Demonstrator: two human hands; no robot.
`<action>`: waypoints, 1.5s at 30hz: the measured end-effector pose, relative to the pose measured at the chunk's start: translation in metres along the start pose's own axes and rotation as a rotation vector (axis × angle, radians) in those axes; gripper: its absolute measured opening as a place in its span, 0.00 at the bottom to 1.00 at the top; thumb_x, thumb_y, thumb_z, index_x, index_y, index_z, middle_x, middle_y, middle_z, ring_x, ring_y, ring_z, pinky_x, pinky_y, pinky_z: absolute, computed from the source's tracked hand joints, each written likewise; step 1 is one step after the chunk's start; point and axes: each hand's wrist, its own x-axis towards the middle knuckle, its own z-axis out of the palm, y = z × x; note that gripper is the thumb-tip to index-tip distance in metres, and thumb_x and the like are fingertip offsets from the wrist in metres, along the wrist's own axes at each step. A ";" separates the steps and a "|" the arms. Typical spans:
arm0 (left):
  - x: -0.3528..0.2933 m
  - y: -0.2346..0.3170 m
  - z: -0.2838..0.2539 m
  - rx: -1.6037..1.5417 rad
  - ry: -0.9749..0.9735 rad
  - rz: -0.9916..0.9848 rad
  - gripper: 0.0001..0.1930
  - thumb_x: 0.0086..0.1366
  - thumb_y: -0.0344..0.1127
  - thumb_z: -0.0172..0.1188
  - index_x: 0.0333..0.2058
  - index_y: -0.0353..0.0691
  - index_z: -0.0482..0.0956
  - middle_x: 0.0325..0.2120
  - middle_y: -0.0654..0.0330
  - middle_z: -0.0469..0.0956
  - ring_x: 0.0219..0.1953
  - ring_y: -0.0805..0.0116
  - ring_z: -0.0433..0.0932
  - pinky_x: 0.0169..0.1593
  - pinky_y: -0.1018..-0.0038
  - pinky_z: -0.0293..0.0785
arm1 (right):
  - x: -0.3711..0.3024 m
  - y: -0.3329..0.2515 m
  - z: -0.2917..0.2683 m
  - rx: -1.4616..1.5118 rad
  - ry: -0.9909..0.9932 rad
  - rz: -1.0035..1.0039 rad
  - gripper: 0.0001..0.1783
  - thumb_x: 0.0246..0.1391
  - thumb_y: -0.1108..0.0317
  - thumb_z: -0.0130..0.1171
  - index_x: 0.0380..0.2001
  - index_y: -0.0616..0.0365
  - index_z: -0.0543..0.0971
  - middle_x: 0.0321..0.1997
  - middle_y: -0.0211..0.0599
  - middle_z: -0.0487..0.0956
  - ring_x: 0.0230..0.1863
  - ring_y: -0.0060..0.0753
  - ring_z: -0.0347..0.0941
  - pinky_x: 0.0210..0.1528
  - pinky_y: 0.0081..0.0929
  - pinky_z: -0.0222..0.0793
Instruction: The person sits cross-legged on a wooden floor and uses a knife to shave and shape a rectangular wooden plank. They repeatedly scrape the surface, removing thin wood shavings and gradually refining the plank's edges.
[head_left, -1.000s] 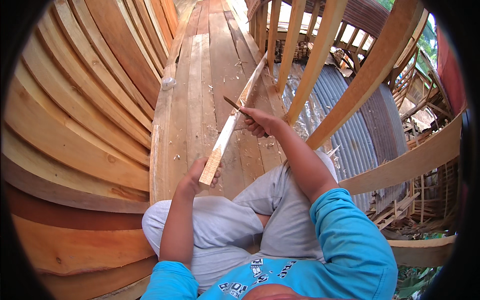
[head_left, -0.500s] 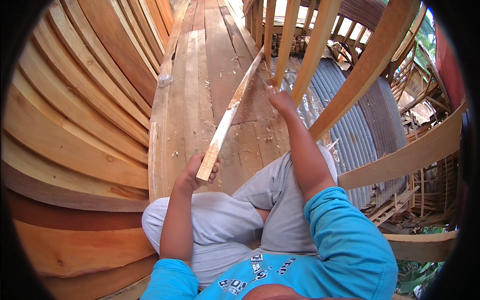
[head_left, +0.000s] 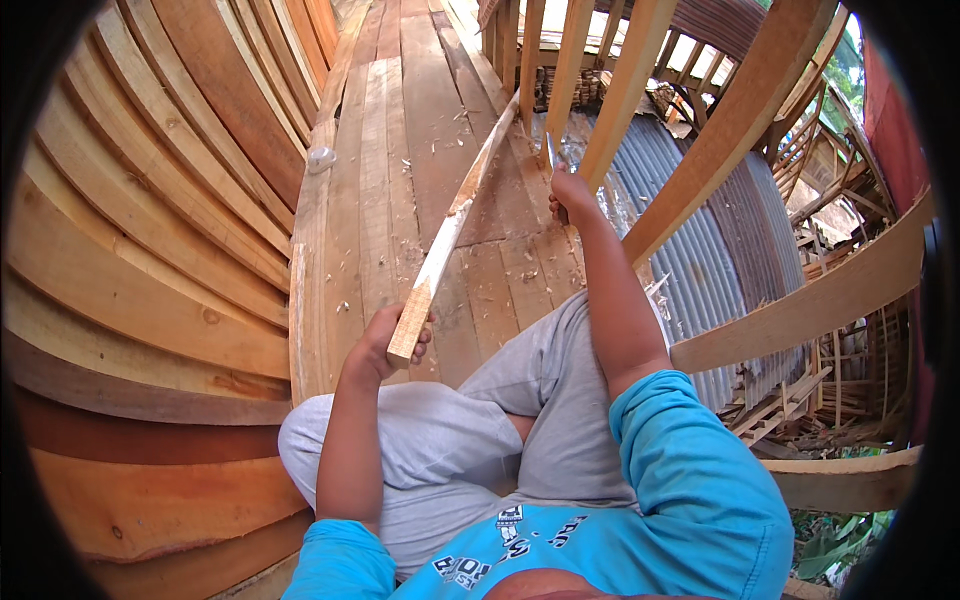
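My left hand [head_left: 382, 340] is wrapped round the near, squared end of a long wooden stick [head_left: 440, 245]. The stick slants away over the plank floor to the upright slats; its middle is pale and freshly cut, with a rough brownish patch farther along. To the right of it, my right hand [head_left: 573, 195] is closed on the handle of a knife [head_left: 549, 150], hidden in the fingers. The narrow, shiny blade points away from me, apart from the stick and close to the slats.
Wood shavings [head_left: 405, 228] lie scattered over the plank floor [head_left: 345, 240]. Curved boards [head_left: 150, 270] line the left side. Wooden slats [head_left: 630, 90] rise at the right, with corrugated metal sheets [head_left: 700, 260] beyond them. A small clear container [head_left: 321, 159] stands by the left edge.
My right hand has swung right and slightly toward me, taking the knife away from the stick, and the blade now points more upright. The left hand keeps its grip with little movement.
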 end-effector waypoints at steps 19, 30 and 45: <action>0.000 0.000 0.000 -0.006 0.003 0.016 0.19 0.69 0.46 0.39 0.37 0.38 0.73 0.17 0.61 0.72 0.15 0.71 0.72 0.17 0.75 0.69 | 0.021 -0.001 -0.042 -0.846 0.041 -0.285 0.21 0.47 0.55 0.64 0.36 0.64 0.83 0.40 0.56 0.82 0.47 0.52 0.79 0.51 0.44 0.73; 0.002 0.002 0.003 -0.007 -0.014 0.017 0.18 0.69 0.45 0.39 0.37 0.38 0.73 0.17 0.60 0.73 0.14 0.71 0.72 0.17 0.75 0.70 | 0.079 0.025 -0.027 -0.539 0.309 -0.579 0.19 0.54 0.57 0.56 0.42 0.62 0.79 0.38 0.55 0.81 0.43 0.53 0.78 0.46 0.40 0.71; -0.003 0.003 0.009 0.019 0.029 0.029 0.19 0.69 0.47 0.40 0.37 0.39 0.73 0.16 0.62 0.71 0.14 0.74 0.70 0.16 0.77 0.67 | 0.021 0.054 -0.022 -1.209 -0.550 -0.300 0.14 0.54 0.60 0.61 0.29 0.63 0.82 0.23 0.37 0.80 0.21 0.31 0.75 0.25 0.34 0.71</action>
